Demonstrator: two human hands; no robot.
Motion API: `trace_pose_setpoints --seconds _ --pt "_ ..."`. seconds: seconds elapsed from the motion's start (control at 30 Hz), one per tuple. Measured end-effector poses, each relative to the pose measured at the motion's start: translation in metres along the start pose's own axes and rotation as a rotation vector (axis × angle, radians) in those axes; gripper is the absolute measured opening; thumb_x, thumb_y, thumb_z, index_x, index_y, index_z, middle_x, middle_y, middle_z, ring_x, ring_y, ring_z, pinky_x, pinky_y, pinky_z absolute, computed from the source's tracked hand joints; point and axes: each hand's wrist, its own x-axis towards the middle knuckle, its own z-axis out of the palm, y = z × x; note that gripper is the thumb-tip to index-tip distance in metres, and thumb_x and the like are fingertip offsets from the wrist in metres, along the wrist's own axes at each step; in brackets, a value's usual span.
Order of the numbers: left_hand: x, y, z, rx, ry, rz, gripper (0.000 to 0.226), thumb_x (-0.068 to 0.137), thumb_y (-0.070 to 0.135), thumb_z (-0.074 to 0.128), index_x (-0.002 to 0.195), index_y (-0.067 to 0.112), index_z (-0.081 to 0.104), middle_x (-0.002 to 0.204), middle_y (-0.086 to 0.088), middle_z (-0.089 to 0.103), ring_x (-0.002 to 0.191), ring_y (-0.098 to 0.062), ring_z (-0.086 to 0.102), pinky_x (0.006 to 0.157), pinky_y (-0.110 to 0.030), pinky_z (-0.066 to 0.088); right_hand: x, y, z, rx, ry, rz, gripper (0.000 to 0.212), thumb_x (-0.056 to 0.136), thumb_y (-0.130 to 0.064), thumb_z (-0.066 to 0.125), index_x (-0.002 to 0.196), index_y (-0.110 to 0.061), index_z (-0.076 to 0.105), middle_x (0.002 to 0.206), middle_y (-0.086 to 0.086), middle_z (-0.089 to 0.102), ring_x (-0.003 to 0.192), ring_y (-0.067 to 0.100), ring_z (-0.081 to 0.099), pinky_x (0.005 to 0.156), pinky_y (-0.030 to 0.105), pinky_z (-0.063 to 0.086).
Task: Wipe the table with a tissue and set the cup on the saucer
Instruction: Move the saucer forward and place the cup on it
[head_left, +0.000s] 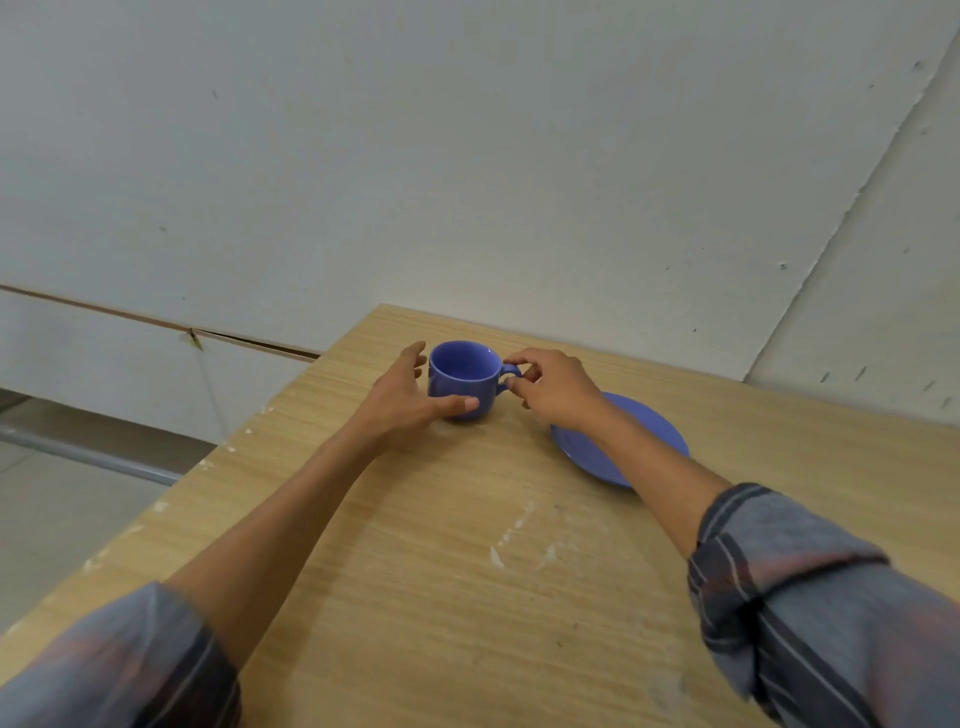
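A blue cup (464, 370) stands upright on the wooden table (415, 571) near its far corner. My left hand (410, 400) wraps around the cup's left side, thumb across its lower front. My right hand (553, 384) pinches the cup's handle between thumb and fingers. A blue saucer (641, 441) lies flat on the table to the right of the cup, partly hidden under my right forearm. The cup is on the bare table, not on the saucer. No tissue is in view.
White smears and specks (519, 535) mark the table's middle and left edge. The table's left edge runs diagonally, with floor and a metal rail (88, 457) beyond it. A grey-white wall (467, 182) stands close behind the far edge.
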Motion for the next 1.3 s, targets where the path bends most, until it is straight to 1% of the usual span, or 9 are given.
trace_pose_setpoints --seconds 0.07,0.13,0.2,0.43,0.73,0.87,1.07,1.2,1.3 --pt "0.004 0.000 0.002 -0.007 0.004 0.046 0.100 0.064 0.045 0.084 0.145 0.019 0.033 0.141 -0.001 0.051 0.129 -0.019 0.048 0.092 -0.024 0.040 0.002 0.001 0.000 0.007 0.011 -0.004 0.023 0.091 -0.018 0.059 0.112 -0.020 0.067 0.093 0.009 0.071 0.082 0.022 0.065 0.081 0.034 0.051" --pt "0.007 0.000 0.002 -0.030 0.012 0.098 0.086 0.064 0.044 0.084 0.137 0.020 0.045 0.128 0.004 0.059 0.119 -0.014 0.055 0.080 -0.015 0.041 0.003 0.002 0.000 0.020 0.019 -0.006 0.020 0.091 -0.015 0.059 0.108 -0.019 0.069 0.090 0.009 0.072 0.080 0.021 0.064 0.083 0.037 0.053" --pt "0.008 0.002 0.000 -0.025 0.002 0.125 0.081 0.064 0.043 0.084 0.133 0.020 0.049 0.123 0.007 0.060 0.112 -0.010 0.055 0.074 -0.011 0.040 0.002 0.001 0.000 0.031 0.032 -0.004 0.018 0.090 -0.012 0.059 0.103 -0.018 0.070 0.088 0.010 0.072 0.081 0.024 0.065 0.084 0.040 0.053" --pt "0.008 0.028 0.001 -0.035 -0.007 0.185 0.077 0.061 0.049 0.084 0.127 0.025 0.053 0.117 0.012 0.062 0.104 -0.007 0.058 0.069 -0.014 0.042 -0.011 0.001 -0.019 0.096 0.101 0.011 0.018 0.090 -0.009 0.057 0.102 -0.015 0.069 0.081 0.013 0.070 0.083 0.028 0.067 0.083 0.041 0.054" --pt "-0.005 0.088 0.038 -0.056 -0.064 0.257 0.078 0.062 0.048 0.084 0.127 0.019 0.054 0.115 0.008 0.063 0.102 -0.010 0.060 0.069 -0.018 0.047 -0.053 0.024 -0.082 0.055 0.212 0.011 0.017 0.091 -0.010 0.056 0.101 -0.017 0.068 0.073 0.005 0.066 0.069 0.016 0.061 0.062 0.018 0.046" --pt "-0.010 0.105 0.066 -0.038 -0.114 0.274 0.077 0.063 0.046 0.083 0.128 0.018 0.053 0.115 0.007 0.062 0.101 -0.012 0.059 0.067 -0.017 0.047 -0.073 0.044 -0.102 0.032 0.241 0.044 0.018 0.091 -0.011 0.057 0.103 -0.016 0.069 0.073 0.005 0.066 0.070 0.018 0.061 0.063 0.022 0.045" --pt "-0.010 0.115 0.097 -0.060 -0.185 0.261 0.076 0.062 0.045 0.085 0.126 0.019 0.055 0.113 0.008 0.064 0.098 -0.007 0.060 0.066 -0.016 0.047 -0.087 0.072 -0.113 0.050 0.268 0.091 0.019 0.091 -0.012 0.057 0.106 -0.016 0.069 0.079 0.008 0.069 0.080 0.024 0.066 0.076 0.032 0.051" --pt "-0.006 0.111 0.109 -0.057 -0.219 0.249 0.073 0.063 0.043 0.085 0.125 0.020 0.056 0.113 0.008 0.064 0.100 -0.009 0.061 0.070 -0.019 0.049 -0.087 0.086 -0.111 0.053 0.273 0.117 0.017 0.091 -0.014 0.058 0.102 -0.018 0.070 0.076 0.008 0.069 0.076 0.023 0.065 0.071 0.029 0.049" --pt "-0.005 0.106 0.114 -0.053 -0.236 0.228 0.073 0.063 0.043 0.085 0.126 0.021 0.054 0.112 0.010 0.063 0.098 -0.007 0.060 0.070 -0.019 0.049 -0.087 0.095 -0.106 0.055 0.273 0.124 0.016 0.090 -0.014 0.059 0.101 -0.019 0.070 0.067 0.002 0.064 0.070 0.018 0.061 0.062 0.022 0.045"
